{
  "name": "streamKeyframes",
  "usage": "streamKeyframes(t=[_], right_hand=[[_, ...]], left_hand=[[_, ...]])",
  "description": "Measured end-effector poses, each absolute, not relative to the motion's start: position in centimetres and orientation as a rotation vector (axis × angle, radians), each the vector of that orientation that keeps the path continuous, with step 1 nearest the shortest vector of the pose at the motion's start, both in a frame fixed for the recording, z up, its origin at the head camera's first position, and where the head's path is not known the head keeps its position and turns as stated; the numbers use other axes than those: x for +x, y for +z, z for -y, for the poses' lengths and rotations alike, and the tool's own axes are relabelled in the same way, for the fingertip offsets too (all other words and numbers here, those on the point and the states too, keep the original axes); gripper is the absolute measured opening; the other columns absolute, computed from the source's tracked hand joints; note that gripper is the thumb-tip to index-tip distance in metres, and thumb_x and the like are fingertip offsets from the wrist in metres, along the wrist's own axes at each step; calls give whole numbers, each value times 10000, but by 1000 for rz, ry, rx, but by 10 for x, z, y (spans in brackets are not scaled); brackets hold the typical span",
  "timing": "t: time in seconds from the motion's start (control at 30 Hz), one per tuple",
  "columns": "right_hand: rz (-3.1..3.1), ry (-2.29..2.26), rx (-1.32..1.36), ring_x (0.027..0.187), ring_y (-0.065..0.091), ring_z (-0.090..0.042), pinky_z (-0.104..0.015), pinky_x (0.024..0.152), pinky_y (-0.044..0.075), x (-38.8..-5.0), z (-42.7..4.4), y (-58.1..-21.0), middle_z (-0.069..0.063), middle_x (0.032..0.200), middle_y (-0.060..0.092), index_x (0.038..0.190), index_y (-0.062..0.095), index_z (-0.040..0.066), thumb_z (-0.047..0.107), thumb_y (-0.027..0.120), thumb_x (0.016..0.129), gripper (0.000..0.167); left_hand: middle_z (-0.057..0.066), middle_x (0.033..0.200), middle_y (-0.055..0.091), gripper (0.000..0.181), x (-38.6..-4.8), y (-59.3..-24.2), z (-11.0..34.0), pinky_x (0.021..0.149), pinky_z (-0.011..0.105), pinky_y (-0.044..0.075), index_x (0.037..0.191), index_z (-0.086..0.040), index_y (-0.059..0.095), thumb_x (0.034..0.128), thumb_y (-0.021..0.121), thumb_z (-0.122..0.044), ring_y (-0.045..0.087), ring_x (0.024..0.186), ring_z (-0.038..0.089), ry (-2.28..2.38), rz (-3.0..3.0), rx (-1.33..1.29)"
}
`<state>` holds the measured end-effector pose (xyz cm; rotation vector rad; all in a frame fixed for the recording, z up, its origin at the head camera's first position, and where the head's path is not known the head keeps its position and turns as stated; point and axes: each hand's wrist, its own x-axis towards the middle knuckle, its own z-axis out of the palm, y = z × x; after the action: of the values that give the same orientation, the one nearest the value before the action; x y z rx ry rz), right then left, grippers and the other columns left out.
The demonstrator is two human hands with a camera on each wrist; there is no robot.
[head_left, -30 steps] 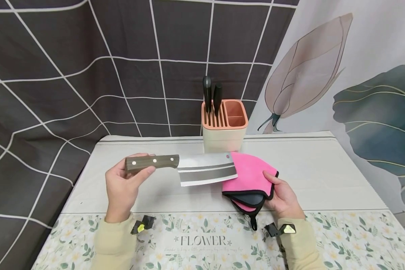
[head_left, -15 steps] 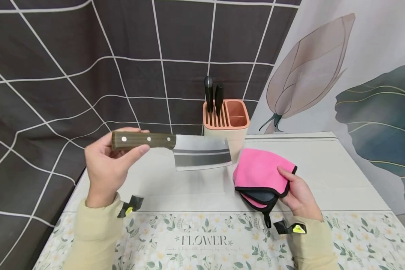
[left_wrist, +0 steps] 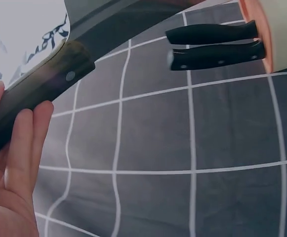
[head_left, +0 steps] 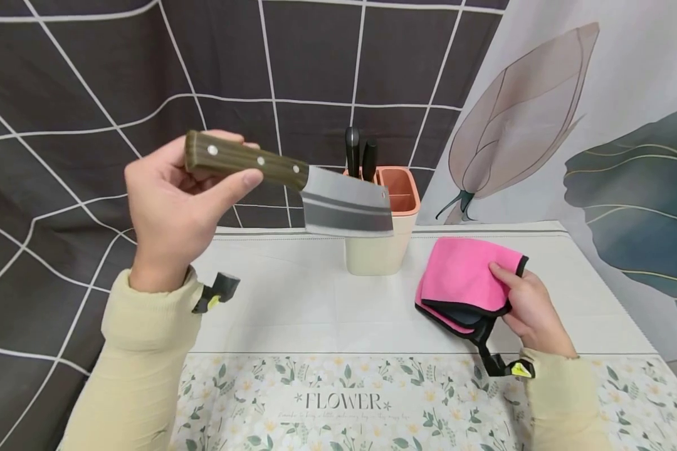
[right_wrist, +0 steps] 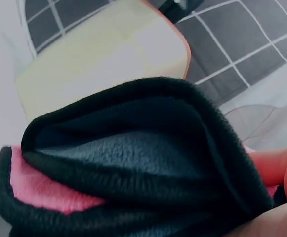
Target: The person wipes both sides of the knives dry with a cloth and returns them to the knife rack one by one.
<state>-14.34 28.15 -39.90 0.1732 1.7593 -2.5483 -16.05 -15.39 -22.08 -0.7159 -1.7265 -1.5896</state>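
Observation:
A cleaver (head_left: 346,203) with a brown riveted handle is raised in the head view, its blade pointing right in front of the knife block. My left hand (head_left: 172,203) grips its handle (left_wrist: 49,81) between thumb and fingers. The knife block (head_left: 375,254) is cream with an orange top; two black-handled knives (head_left: 352,150) stand in its slots. On the right, my right hand (head_left: 533,307) pinches a folded pink cloth (head_left: 465,275) with black edging and a dark inner side. The cloth's folds (right_wrist: 128,153) fill the right wrist view, where the hand is mostly out of frame.
A pale table cover (head_left: 282,307) lies below, with a flowered strip (head_left: 327,432) along the front. Dark gridded fabric (head_left: 220,50) hangs behind and to the left. At the right hangs a white curtain (head_left: 536,188) with leaf prints.
My left hand has lifted the cleaver up, away from the cloth and in front of the knife block; its blade now tilts down to the right. My right hand has carried the cloth rightward.

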Motion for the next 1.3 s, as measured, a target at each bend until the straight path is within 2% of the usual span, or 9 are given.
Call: streamKeyframes(t=[0.2,0.27,0.43,0.57,0.67,0.8,0.9,1.07,1.3], right_hand=[[-2120,-2346,243,839,635,-48,-198,710,567,-155,-291,-390,31,952,593,1180,456,52,192,564,1037,227],[-2261,-2247,245,852,620,-30,-177,714,559,-159,-293,-388,12,994,569,1237,457,12,187,534,1048,268],[-2708,-1777,287,867,556,26,-125,696,521,-165,-295,-382,-166,1203,529,1445,354,-145,231,424,1078,530],[-2939,-1476,342,813,546,-56,-143,618,491,-171,-297,-377,-262,1190,560,1419,443,-114,264,428,1070,515],[-3106,-1310,316,837,561,-216,-213,638,455,-177,-301,-374,-303,1137,596,1356,516,-88,229,454,1056,441],[-3335,-1168,204,961,573,-486,-503,765,471,-187,-310,-375,-377,1161,602,1331,544,-78,72,473,1000,370],[-3435,-1090,123,1063,558,-577,-673,898,436,-196,-317,-377,-389,1205,589,1348,538,-68,-20,451,954,406],[-3402,-915,-39,1121,520,-582,-719,950,402,-205,-328,-384,-360,1281,554,1378,509,-49,-103,445,912,473],[-3341,-659,-401,1103,521,-537,-703,960,387,-209,-330,-406,-327,1246,563,1334,528,-35,-178,549,814,539]], left_hand=[[160,923,751,278,-170,-201,144,686,266,596,1037,29,754,778,848,-10,732,754,225,-1452,1774,-801],[157,923,751,283,-174,-197,141,700,289,601,1048,30,749,791,847,-37,736,763,233,-1417,1786,-839],[122,908,756,275,-183,-189,132,706,308,604,1039,38,742,799,843,-50,742,762,212,-1359,1799,-894],[107,900,756,272,-186,-184,122,718,310,605,1028,43,739,790,845,-35,745,776,183,-1346,1817,-913],[96,894,752,274,-187,-179,116,731,301,603,1022,41,735,785,848,-36,742,787,159,-1345,1855,-899],[74,890,748,265,-187,-173,110,739,285,600,1014,37,731,787,844,-42,734,795,129,-1326,1913,-883],[61,882,747,249,-188,-169,107,741,275,598,1004,40,726,798,836,-48,728,795,106,-1285,1940,-899],[44,868,747,233,-191,-164,103,753,257,592,988,48,718,817,827,-65,714,782,63,-1215,1976,-934],[27,887,753,239,-198,-158,94,761,212,578,1001,25,724,833,825,-112,703,787,6,-1122,2051,-917]])
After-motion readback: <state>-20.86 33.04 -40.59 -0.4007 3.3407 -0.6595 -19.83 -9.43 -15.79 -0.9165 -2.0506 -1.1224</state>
